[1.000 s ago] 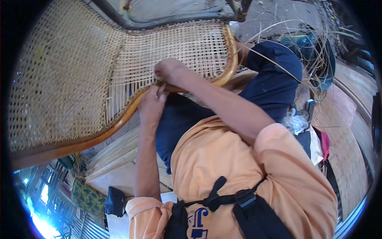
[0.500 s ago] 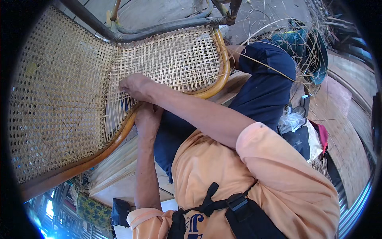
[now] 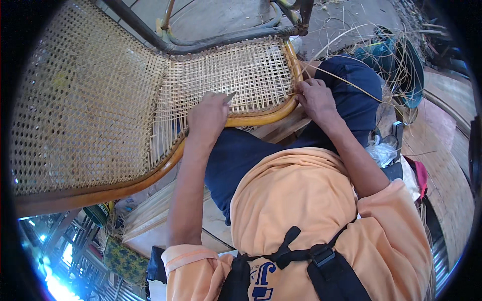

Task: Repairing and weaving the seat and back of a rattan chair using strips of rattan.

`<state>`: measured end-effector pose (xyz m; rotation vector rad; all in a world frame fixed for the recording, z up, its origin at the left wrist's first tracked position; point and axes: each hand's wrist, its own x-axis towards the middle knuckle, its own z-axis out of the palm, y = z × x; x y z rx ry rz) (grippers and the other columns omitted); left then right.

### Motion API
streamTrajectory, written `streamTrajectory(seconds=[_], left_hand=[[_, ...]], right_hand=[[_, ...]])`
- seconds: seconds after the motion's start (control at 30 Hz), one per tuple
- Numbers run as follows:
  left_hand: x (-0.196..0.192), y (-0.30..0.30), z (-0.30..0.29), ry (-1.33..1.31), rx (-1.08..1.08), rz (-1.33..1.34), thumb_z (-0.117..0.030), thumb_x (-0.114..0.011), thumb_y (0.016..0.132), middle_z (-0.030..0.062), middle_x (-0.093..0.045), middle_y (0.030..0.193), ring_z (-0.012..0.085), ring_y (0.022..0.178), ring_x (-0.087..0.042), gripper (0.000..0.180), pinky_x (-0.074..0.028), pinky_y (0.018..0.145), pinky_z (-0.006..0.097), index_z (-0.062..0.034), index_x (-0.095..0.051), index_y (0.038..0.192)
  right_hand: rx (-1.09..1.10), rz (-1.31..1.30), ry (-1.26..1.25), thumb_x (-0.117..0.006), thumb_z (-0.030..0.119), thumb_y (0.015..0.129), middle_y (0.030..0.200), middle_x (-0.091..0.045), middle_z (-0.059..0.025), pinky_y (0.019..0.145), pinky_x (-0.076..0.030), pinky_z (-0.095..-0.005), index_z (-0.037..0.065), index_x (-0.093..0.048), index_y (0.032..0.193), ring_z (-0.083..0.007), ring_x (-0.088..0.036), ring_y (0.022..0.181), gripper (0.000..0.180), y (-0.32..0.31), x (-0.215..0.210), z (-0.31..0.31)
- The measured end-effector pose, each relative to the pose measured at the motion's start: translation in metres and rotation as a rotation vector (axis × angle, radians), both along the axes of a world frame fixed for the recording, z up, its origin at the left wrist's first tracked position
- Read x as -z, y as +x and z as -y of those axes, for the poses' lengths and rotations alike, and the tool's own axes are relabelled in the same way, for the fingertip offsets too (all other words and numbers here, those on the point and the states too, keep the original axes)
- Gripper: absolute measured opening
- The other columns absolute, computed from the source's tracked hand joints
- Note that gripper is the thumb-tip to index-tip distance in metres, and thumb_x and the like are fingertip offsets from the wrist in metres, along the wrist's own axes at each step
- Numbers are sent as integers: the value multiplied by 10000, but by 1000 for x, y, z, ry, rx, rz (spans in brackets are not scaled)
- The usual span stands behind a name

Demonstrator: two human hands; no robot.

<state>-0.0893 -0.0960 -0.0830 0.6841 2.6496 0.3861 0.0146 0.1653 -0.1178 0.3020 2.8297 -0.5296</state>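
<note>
A chair with a woven cane seat (image 3: 236,70) and a wooden-toned rattan rim (image 3: 261,118) lies across my lap. Above the near part of the seat, my left hand (image 3: 207,116) is closed around a small pointed metal tool (image 3: 230,97), its dark tip sticking out past the fingers. At the seat's right corner, my right hand (image 3: 317,100) has its fingers bent together against the rim; what they pinch is hidden. To the left of my left hand, the weave has loose parallel strands (image 3: 163,133) with gaps between them.
The woven cane backrest (image 3: 90,100) fills the left side. Dark frame poles (image 3: 221,45) cross the far side. A tangle of loose cane strands (image 3: 396,60) lies at the far right by a teal container (image 3: 414,80). A clear plastic bag (image 3: 381,153) sits beside my right leg.
My right hand has moved from the near left weave, where it crossed over the left, to the seat's right corner. My left hand rose rightward, and the pointed tool now shows in it.
</note>
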Motion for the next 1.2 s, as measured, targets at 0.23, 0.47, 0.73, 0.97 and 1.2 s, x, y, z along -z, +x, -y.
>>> streamTrajectory(seconds=[0.23,0.47,0.73,0.97,1.2], left_hand=[[11,-28,-17,-308,206,299,-321,-608,826,158,-650,865,353,858,-620,261,-479,732,464,-75,-621,911],[19,-37,-24,-322,263,311,-343,-585,825,183,-662,872,359,846,-637,306,-494,754,472,-65,-656,933],[20,-61,-1,-307,301,452,-490,-579,823,205,-644,788,364,777,-628,466,-475,711,454,-31,-655,813],[33,-75,46,-408,314,320,-436,-591,852,214,-620,724,374,735,-614,434,-464,686,457,-9,-646,804],[12,-75,65,-405,297,335,-394,-600,849,240,-624,775,394,729,-615,418,-474,693,467,21,-638,812]], right_hand=[[-52,-100,108,-557,189,830,979,-607,-90,862,-426,-440,98,-629,959,-281,-535,1026,173,-4,-15,4],[32,208,-575,-617,194,807,901,-594,-86,805,-454,-358,88,-610,948,-274,-558,915,176,13,-30,60],[-278,37,-463,-541,136,843,928,-608,-102,820,-458,-393,96,-625,914,-301,-551,943,117,18,-1,69],[-229,77,-500,-541,98,834,928,-614,-94,817,-458,-392,92,-622,899,-302,-548,941,104,15,-7,68],[-219,92,-502,-551,110,829,938,-622,-84,825,-446,-387,109,-628,895,-293,-541,939,101,17,-1,69]])
